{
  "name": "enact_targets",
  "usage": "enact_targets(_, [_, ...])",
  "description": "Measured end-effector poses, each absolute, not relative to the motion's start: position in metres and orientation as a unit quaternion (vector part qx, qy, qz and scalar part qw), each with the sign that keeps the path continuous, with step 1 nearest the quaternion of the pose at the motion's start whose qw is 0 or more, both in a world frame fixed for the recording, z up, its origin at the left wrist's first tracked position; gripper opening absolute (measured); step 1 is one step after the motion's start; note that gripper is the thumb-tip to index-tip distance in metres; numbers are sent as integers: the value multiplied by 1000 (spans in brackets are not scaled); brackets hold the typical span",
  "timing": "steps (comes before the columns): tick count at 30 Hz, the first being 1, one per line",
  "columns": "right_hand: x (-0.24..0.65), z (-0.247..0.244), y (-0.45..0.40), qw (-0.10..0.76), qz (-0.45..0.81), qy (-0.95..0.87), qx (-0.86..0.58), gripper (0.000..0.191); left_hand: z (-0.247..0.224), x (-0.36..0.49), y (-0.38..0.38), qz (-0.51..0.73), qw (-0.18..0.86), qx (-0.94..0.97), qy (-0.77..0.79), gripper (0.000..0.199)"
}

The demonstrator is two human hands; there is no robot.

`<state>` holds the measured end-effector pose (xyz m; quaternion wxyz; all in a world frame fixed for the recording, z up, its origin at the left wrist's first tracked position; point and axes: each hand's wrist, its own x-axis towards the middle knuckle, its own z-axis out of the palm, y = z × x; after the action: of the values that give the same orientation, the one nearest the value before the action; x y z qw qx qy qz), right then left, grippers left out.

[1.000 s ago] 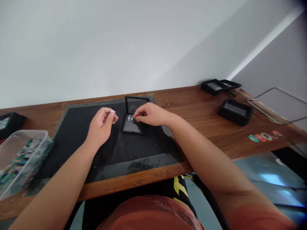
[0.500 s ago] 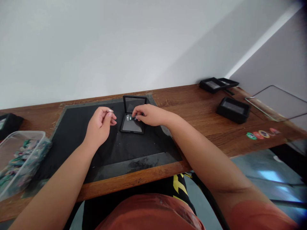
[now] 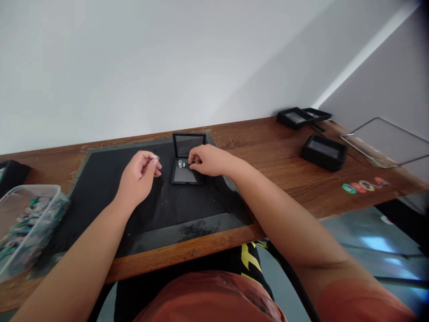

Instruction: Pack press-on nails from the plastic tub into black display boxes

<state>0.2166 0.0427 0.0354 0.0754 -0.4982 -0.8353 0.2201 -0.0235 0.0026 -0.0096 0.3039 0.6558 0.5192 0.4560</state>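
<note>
A flat black hinged case [image 3: 187, 177] lies on the black mat, its see-through lid [image 3: 188, 144] raised at the back. Small shiny, clear pieces [image 3: 181, 164] sit in a row on the grey pad inside. My right hand [image 3: 209, 161] is over the right part of the case, thumb and fingertips pinched together; what they hold is hidden. Left of the case, my left hand [image 3: 139, 174] is raised above the mat, with a small silvery piece [image 3: 155, 157] between thumb and forefinger. Its exact kind is too small to tell.
A clear plastic tub [image 3: 40, 223] of small wrapped items stands at the left, near a black box [image 3: 15, 174]. On the right are another black box [image 3: 324, 152], black trays [image 3: 296, 117], round stickers [image 3: 358, 186] and a thin metal frame [image 3: 375, 120].
My right hand's thumb and fingertips have drawn closer together over the case. The left hand stays nearly in place. The view has shifted slightly.
</note>
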Motion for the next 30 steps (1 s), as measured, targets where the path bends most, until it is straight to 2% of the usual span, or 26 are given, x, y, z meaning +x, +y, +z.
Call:
enact_targets(6, [217, 40, 39, 54, 204, -851, -481, 22, -9, -23, 2, 447, 305, 662, 519, 14])
enact_targets(12, [219, 36, 42, 83, 217, -866, -442, 27, -7, -22, 1, 430, 297, 677, 518, 19])
enact_targets(23, [222, 43, 38, 122, 197, -864, -448, 20, -14, -28, 3, 414, 271, 683, 538, 20])
enact_targets(30, [220, 40, 38, 105, 192, -867, -448, 22, -11, -27, 1, 390, 252, 697, 546, 22])
